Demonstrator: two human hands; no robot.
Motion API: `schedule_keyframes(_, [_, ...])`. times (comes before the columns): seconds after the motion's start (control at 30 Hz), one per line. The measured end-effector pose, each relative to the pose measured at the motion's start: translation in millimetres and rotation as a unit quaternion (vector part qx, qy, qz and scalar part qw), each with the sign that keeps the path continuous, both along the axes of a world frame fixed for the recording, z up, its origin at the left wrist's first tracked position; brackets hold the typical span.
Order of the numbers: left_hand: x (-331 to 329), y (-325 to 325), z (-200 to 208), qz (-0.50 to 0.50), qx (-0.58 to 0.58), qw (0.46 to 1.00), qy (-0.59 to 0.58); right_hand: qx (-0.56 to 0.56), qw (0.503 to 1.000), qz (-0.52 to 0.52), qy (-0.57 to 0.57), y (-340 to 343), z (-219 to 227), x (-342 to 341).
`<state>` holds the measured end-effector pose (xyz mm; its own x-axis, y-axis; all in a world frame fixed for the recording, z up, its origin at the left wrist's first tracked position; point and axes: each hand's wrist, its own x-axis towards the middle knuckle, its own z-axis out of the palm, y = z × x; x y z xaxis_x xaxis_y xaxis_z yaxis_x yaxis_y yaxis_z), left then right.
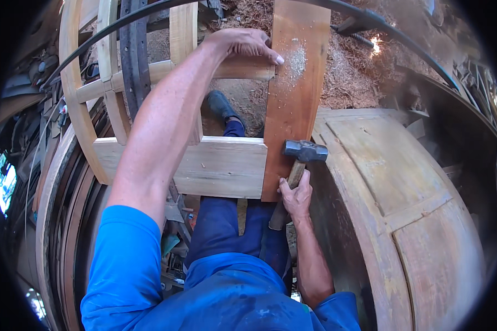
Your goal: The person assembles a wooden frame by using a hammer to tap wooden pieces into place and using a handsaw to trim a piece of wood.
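A hammer [305, 151] with a dark steel head and a wooden handle is in my right hand [297, 196]. I grip it high on the handle, with the head lying over the right edge of a reddish-brown board [292, 105]. My left hand [247, 45] is bent over the upper rail [234, 69] of a pale wooden frame, where that rail meets the board. Its thumb tip touches the board's left edge; the other fingers curl in, and what they hold is hidden. Sawdust [297, 62] lies on the board beside the thumb.
A wide lower rail [221, 165] of the frame crosses above my legs. On the right stands a panelled wooden door [392, 165]. Curved wood pieces [66, 220] are stacked at the left. Wood shavings [348, 83] cover the ground beyond. A dark curved bar [138, 19] arcs across the top.
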<state>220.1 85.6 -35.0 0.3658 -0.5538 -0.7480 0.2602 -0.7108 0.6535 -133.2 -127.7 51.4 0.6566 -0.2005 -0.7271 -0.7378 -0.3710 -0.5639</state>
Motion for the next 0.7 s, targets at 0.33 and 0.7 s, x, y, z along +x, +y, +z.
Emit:
schedule_keyframes(0.33, [-51, 24, 54, -0.098, 0.179, 0.930, -0.306, 0.239, 0.950, -0.197, -0.031, -1, -3, 14])
schedule_keyframes(0.7, [-67, 37, 47, -0.111, 0.180, 0.883, -0.419, -0.109, 0.942, 0.100, -0.300, 24, 35, 121])
